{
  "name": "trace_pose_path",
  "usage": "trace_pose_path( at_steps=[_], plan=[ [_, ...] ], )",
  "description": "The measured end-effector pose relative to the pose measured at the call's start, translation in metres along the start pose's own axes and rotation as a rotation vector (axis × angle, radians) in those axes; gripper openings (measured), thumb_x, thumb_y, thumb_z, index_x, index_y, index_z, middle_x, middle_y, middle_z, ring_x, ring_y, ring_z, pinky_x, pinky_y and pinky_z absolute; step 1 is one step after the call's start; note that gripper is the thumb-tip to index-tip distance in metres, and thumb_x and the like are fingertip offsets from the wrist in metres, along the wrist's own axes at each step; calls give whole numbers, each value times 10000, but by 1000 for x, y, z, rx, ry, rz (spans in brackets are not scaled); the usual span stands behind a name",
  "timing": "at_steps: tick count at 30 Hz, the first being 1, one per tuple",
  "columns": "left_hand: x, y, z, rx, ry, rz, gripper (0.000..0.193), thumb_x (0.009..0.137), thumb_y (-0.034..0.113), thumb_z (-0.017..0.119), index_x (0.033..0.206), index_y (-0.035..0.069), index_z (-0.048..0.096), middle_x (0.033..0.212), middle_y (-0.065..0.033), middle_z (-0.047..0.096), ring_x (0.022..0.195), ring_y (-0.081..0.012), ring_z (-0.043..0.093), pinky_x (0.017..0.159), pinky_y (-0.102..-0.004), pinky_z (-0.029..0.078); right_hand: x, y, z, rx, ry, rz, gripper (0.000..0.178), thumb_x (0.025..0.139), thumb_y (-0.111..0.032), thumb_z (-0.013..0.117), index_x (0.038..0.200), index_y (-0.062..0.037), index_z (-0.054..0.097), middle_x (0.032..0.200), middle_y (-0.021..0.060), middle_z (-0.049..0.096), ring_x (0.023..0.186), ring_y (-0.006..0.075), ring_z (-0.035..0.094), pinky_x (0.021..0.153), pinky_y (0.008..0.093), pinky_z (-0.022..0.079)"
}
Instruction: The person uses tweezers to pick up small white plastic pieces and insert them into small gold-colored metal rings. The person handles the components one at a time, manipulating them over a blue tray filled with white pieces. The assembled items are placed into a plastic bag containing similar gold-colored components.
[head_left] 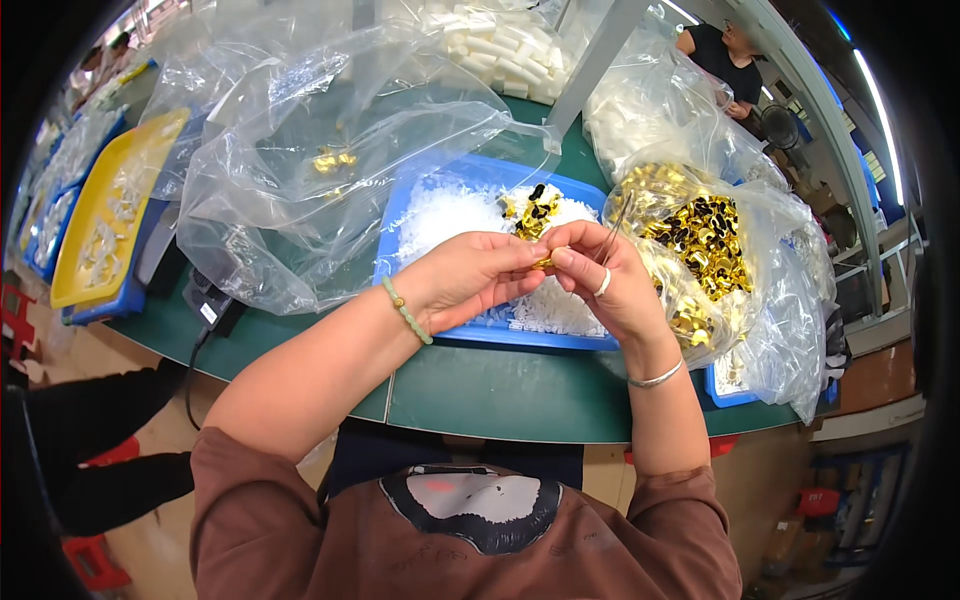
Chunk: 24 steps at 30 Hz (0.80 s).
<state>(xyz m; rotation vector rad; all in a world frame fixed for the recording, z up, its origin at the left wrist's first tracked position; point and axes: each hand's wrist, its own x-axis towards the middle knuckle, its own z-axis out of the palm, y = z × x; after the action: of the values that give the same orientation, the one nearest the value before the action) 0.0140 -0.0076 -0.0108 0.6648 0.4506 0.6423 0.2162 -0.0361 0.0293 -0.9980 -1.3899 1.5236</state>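
My left hand and my right hand meet over a blue tray heaped with small white plastic parts and a few gold and black pieces. Between the fingertips of both hands sits a small gold piece. My right hand also grips thin metal tweezers that stick up and to the right. A green bead bracelet is on my left wrist; a ring and a silver bangle are on my right.
A clear bag of gold and black pieces lies right of the tray. A big, nearly empty clear bag lies to the left, bags of white parts behind. A yellow tray sits far left. Another person is at the back right.
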Motion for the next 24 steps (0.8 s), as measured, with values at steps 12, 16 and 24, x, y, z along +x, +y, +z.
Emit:
trace_pose_path(
  at_steps=[12, 16, 24],
  plan=[
    [-5, 8, 11, 5, 2, 41, 250, 978, 152, 585, 1147, -31, 607, 1035, -49, 628, 889, -69, 618, 823, -178, 546, -2, -1, 7, -47, 59, -109, 185, 939, -132, 624, 1074, -7, 648, 904, 9, 637, 749, 55, 534, 663, 197, 441],
    [-4, 6, 6, -31, -17, 55, 246, 977, 150, 586, 1143, -29, 610, 1040, -58, 629, 894, -76, 620, 832, -181, 545, -4, -5, 2, 46, 29, -56, 215, 935, -149, 635, 1099, -12, 652, 927, 16, 646, 775, 60, 545, 680, 202, 449],
    [-6, 7, 9, 52, -1, 60, 237, 958, 190, 626, 1112, 10, 630, 1024, -56, 653, 893, -85, 624, 830, -196, 542, -1, 4, 3, -69, 59, -168, 269, 886, -92, 688, 1140, -18, 636, 1014, 33, 667, 773, 88, 594, 703, 224, 494]
  ],
)
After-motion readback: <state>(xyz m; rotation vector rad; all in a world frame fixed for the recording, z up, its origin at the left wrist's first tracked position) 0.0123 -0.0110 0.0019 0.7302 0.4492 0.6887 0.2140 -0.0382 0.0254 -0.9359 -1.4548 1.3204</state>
